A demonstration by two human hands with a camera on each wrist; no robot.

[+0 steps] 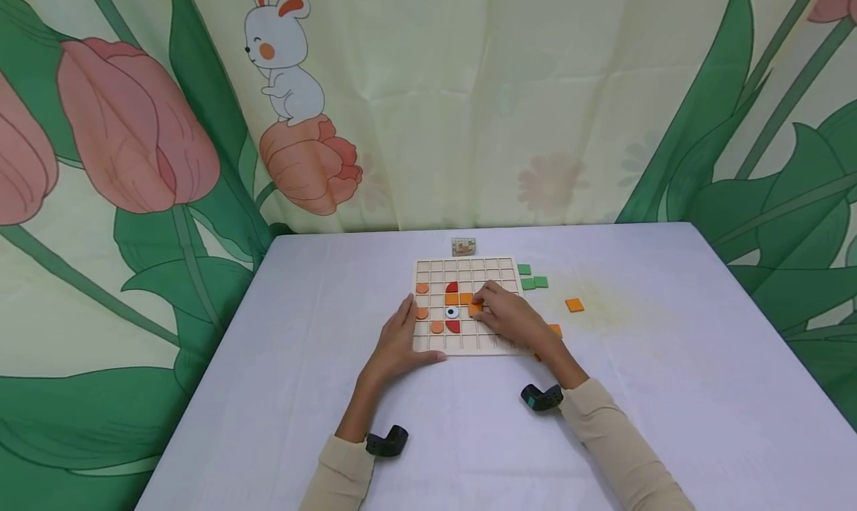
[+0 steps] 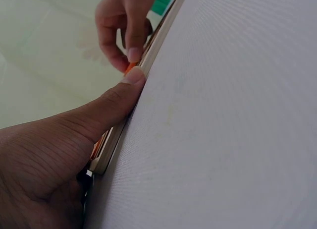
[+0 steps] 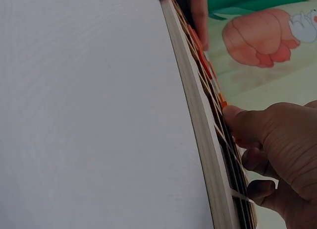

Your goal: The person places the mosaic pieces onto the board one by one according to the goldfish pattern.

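A light wooden grid board (image 1: 475,342) lies on the table. My left hand (image 1: 397,340) braces its near left corner, straight fingers along the left side and thumb (image 2: 116,102) on the front edge. My right hand (image 1: 512,316) pinches an orange square tile (image 1: 474,310) at the grid, right of a round eye piece (image 1: 452,312). Orange squares (image 1: 452,299) sit in the row above. Red pieces with a curved side (image 1: 453,326) lie above and below. Several orange round pieces (image 1: 437,326) occupy cells at the left. My right forearm partly covers the board's near right corner.
Green square tiles (image 1: 540,282) lie off the board's right side. Loose orange tiles (image 1: 574,305) are further right and beside my right wrist. A small clear box (image 1: 463,247) stands behind the board. A white cloth covers the table (image 1: 321,295); a printed curtain hangs behind.
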